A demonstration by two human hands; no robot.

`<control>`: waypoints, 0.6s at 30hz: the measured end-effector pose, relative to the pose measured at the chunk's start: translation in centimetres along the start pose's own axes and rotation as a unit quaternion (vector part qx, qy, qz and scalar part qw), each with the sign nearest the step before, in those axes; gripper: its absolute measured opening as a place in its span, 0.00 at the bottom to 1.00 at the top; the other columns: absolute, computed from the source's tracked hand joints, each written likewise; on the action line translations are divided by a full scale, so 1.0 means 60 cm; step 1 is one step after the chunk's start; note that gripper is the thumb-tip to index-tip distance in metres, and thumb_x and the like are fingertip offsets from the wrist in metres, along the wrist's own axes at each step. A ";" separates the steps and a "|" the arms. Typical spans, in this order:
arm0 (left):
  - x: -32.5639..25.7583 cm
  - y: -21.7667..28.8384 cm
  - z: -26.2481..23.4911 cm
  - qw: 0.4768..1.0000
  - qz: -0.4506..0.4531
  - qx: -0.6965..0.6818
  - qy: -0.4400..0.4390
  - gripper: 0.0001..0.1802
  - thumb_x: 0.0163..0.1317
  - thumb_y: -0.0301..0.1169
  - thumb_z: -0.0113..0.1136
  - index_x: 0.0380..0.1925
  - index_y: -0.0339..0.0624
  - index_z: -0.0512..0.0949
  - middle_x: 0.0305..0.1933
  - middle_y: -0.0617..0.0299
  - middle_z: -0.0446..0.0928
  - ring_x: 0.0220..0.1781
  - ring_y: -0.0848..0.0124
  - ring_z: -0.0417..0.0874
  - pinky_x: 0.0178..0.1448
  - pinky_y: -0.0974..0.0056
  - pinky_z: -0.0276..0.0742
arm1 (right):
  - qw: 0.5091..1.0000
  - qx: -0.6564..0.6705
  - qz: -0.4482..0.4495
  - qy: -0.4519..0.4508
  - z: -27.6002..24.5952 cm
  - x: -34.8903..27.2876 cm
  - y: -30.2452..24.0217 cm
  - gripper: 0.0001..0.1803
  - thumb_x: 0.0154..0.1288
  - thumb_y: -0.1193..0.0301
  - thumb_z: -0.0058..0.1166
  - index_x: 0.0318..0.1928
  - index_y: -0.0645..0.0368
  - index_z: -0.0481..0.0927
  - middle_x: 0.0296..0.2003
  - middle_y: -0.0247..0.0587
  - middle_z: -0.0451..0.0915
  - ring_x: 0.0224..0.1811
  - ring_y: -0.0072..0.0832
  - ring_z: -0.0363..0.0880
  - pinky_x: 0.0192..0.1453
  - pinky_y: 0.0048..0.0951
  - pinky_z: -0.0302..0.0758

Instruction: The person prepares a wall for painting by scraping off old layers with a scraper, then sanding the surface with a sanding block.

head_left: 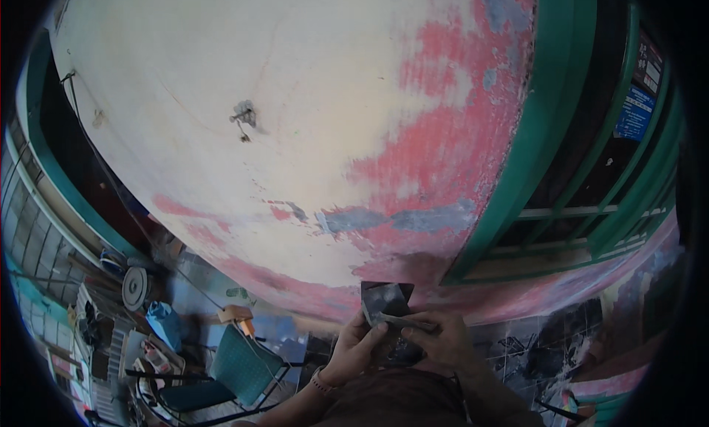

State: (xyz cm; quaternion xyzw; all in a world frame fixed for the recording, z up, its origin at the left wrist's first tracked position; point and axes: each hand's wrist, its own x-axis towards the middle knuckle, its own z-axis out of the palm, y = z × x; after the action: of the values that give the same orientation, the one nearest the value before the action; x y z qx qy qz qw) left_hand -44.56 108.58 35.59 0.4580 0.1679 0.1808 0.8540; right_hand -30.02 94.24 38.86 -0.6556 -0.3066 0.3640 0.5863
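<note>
Low in front of my body, both hands are on a dark grey sheet of sandpaper [385,297], dusted pale in places and partly folded. My left hand [350,354] grips its left side, thumb lying on top. My right hand [442,340] pinches the folded edge on the right, its fingers curled. Fingers cover the lower part of the sheet. Just beyond stands a wall [310,154] with cream paint, worn pink areas and grey patches.
A green window frame [509,183] borders the wall on the right. At lower left stands a green chair [247,368], with an orange-brown object [235,314] with a cord by its backrest. Beyond it are a blue bag [163,323] and assorted clutter. A cable [111,150] hangs at left.
</note>
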 end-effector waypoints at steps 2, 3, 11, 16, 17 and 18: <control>-0.009 0.023 -0.018 1.000 -0.007 0.002 -0.010 0.22 0.79 0.30 0.58 0.69 0.44 0.69 0.58 0.61 0.80 0.52 0.74 0.84 0.52 0.67 0.84 | 0.999 0.023 -0.010 0.019 0.040 0.002 -0.001 0.14 0.70 0.73 0.67 0.52 0.65 0.88 0.45 0.38 0.86 0.43 0.22 0.85 0.50 0.27 0.82; -0.013 0.035 -0.029 0.999 0.004 0.017 -0.031 0.27 0.78 0.28 0.58 0.73 0.41 0.64 0.61 0.59 0.78 0.57 0.73 0.82 0.58 0.65 0.82 | 0.998 0.051 0.007 0.034 0.061 0.003 0.000 0.14 0.70 0.73 0.67 0.53 0.67 0.88 0.46 0.38 0.86 0.42 0.21 0.85 0.48 0.26 0.82; -0.032 0.074 -0.119 0.948 0.183 0.262 -0.008 0.45 0.75 0.27 0.61 0.83 0.36 0.45 0.65 0.39 0.73 0.70 0.56 0.76 0.73 0.57 0.72 | 0.988 0.050 0.040 0.142 0.195 -0.010 0.016 0.17 0.74 0.69 0.63 0.53 0.72 0.85 0.47 0.39 0.81 0.40 0.23 0.85 0.46 0.25 0.82; -0.051 0.101 -0.168 0.884 0.165 0.433 -0.070 0.28 0.71 0.28 0.65 0.69 0.39 0.73 0.57 0.38 0.75 0.58 0.48 0.82 0.62 0.56 0.78 | 0.985 0.090 0.032 0.146 0.250 -0.012 0.018 0.18 0.75 0.68 0.63 0.55 0.72 0.84 0.50 0.41 0.80 0.40 0.22 0.85 0.45 0.24 0.81; -0.053 0.103 -0.173 0.885 0.166 0.430 -0.072 0.28 0.71 0.28 0.65 0.69 0.39 0.73 0.57 0.38 0.75 0.58 0.48 0.82 0.62 0.56 0.78 | 0.986 0.081 -0.002 0.144 0.256 -0.013 0.019 0.19 0.76 0.68 0.62 0.58 0.71 0.84 0.51 0.41 0.80 0.42 0.22 0.85 0.48 0.23 0.81; -0.055 0.105 -0.178 0.899 0.140 0.410 -0.067 0.23 0.71 0.28 0.65 0.64 0.39 0.75 0.55 0.41 0.76 0.54 0.51 0.83 0.58 0.56 0.79 | 0.987 0.079 -0.033 0.139 0.259 -0.014 0.022 0.20 0.77 0.67 0.61 0.61 0.70 0.83 0.52 0.41 0.80 0.43 0.21 0.85 0.52 0.23 0.81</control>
State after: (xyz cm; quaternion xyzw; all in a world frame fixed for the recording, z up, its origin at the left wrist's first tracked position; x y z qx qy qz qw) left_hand -53.25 118.00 35.68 0.7977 0.1035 0.1820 0.5656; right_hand -43.53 101.85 36.92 -0.6406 -0.2143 0.2728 0.6850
